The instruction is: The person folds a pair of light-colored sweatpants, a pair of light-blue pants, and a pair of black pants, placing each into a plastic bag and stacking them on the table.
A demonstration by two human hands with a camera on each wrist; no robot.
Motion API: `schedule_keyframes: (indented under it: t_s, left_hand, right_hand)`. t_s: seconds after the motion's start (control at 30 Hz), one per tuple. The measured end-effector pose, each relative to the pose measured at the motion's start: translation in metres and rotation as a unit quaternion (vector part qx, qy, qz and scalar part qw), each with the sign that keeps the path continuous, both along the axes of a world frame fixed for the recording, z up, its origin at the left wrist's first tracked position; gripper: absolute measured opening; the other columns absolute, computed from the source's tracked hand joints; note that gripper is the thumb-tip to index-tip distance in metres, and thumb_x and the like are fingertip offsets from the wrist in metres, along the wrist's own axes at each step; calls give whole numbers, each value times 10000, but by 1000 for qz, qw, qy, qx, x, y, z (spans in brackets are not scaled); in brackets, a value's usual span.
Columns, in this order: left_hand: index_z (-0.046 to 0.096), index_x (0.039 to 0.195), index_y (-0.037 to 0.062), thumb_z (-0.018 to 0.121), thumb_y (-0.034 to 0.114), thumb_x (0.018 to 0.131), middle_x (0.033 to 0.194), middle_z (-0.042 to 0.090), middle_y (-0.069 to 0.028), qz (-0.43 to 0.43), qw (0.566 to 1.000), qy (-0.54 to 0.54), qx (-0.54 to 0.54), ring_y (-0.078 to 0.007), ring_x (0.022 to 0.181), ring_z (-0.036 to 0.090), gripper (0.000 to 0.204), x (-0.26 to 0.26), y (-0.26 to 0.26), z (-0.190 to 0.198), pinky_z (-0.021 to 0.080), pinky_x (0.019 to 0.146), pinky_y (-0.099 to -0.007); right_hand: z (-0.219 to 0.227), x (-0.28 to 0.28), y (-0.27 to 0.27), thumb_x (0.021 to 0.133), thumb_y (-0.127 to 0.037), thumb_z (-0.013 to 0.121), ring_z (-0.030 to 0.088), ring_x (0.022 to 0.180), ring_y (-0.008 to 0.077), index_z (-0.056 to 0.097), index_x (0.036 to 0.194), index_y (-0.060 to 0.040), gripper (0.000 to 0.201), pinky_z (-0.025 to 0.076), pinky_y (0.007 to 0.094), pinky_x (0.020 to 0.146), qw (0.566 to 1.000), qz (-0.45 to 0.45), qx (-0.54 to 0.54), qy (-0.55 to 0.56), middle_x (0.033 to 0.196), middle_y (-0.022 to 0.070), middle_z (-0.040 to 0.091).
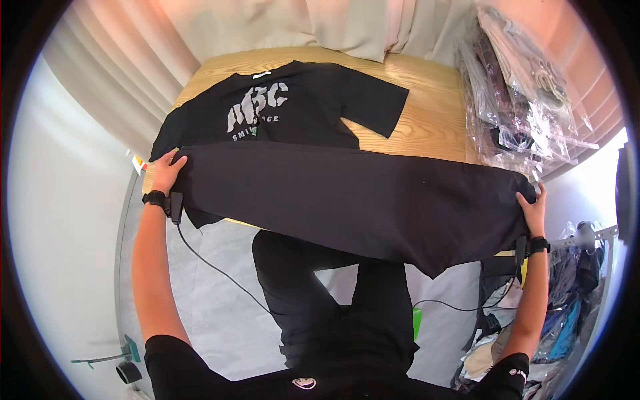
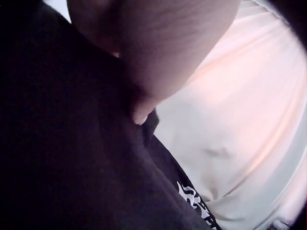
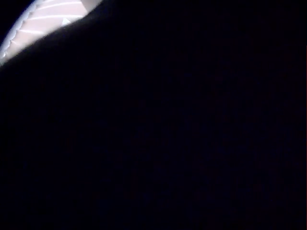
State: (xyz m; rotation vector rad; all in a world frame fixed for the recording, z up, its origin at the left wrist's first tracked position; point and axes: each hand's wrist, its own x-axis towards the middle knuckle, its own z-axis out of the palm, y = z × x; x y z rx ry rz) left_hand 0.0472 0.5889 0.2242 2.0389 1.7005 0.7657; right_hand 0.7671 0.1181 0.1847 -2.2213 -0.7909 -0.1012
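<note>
A pair of black trousers (image 1: 333,200), folded lengthwise, is stretched sideways between my two hands in the head view. At the narrow left end, my left hand (image 1: 165,175) grips the cloth with its thumb on top. The wide right end is pinched at its upper corner by my right hand (image 1: 533,210). Behind the trousers lies a black T-shirt (image 1: 313,100) with grey-white lettering, its lower part covered by them. In the left wrist view, a fingertip (image 2: 140,117) presses at the cloth's edge. Dark cloth (image 3: 158,124) fills most of the right wrist view, hiding the right fingers.
The T-shirt lies on a wooden table (image 1: 433,123). Clear-bagged garments (image 1: 510,93) are piled at its back right. Curtains (image 1: 287,27) hang behind. More bagged clothes (image 1: 567,320) are at the lower right. A cable (image 1: 223,270) runs from each wrist camera.
</note>
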Motion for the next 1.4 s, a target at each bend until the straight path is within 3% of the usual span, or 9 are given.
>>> schedule_keyframes:
  t_s: [0.1,0.4,0.73,0.87,0.97,1.03,1.17,1.23,1.4]
  left_hand:
    - [549,1188,-42,677,239,823,1079,645,-137,23,998,53,-9,-208,971,615,478,0,5,3,450,859,-289]
    - [584,1095,-28,624,264,881,995,645,-91,37,986,-156,-45,-139,910,587,365,-19,41,-14,447,822,-263]
    - [572,1090,-51,617,340,857,1043,627,-212,68,994,68,47,-303,999,598,457,-29,77,-50,447,851,-356]
    - [615,977,-42,595,427,855,986,641,-227,48,976,212,-21,-337,1001,603,484,-14,75,-32,447,858,-364]
    - [626,888,-39,551,506,861,852,645,-192,48,987,150,-5,-289,869,623,551,-23,80,-39,446,804,-353]
    - [617,849,-37,519,562,860,779,603,-150,41,988,125,-77,-219,770,568,608,-20,61,-16,431,747,-337]
    - [527,1076,-24,638,398,847,924,611,-118,-26,981,162,-108,-175,879,563,493,-19,10,2,448,783,-314]
    - [394,1259,1,706,214,810,997,619,-121,-98,979,12,-178,-204,961,582,587,-45,5,-13,467,823,-313]
    - [360,1323,33,700,114,799,1194,518,-187,-25,965,-28,-261,-239,1048,554,630,-52,-9,-3,473,832,-329]
  right_hand:
    - [7,-6,3,758,-199,733,608,898,221,453,1242,-36,583,467,322,825,999,-44,-2,-14,962,140,625]
    - [-3,15,-2,764,-222,731,603,903,198,586,1066,9,407,464,309,836,992,-98,44,-64,969,127,638]
    - [-17,29,-3,750,-274,750,605,910,202,574,1081,39,488,462,308,847,986,-154,56,-39,982,130,642]
    - [-28,39,-3,755,-290,747,577,1009,271,513,1169,32,574,441,347,898,985,-157,-32,-71,1108,180,581]
    - [-5,-2,1,764,-240,725,494,1126,366,449,1255,0,612,392,400,964,974,-152,-83,-144,1256,220,467]
    - [22,-51,12,754,-136,698,457,1157,369,454,1255,-27,569,362,404,991,927,-97,-150,-330,1267,199,460]
    - [50,-138,34,711,13,663,530,1009,300,554,1095,-24,402,425,352,891,978,121,-41,-163,1084,142,557]
    - [59,-176,49,701,13,681,575,866,235,600,1023,-31,335,471,310,784,976,204,-48,-64,986,111,574]
    - [66,-209,112,747,-98,710,559,716,188,620,1085,-44,354,479,288,677,937,344,-36,57,881,91,573]
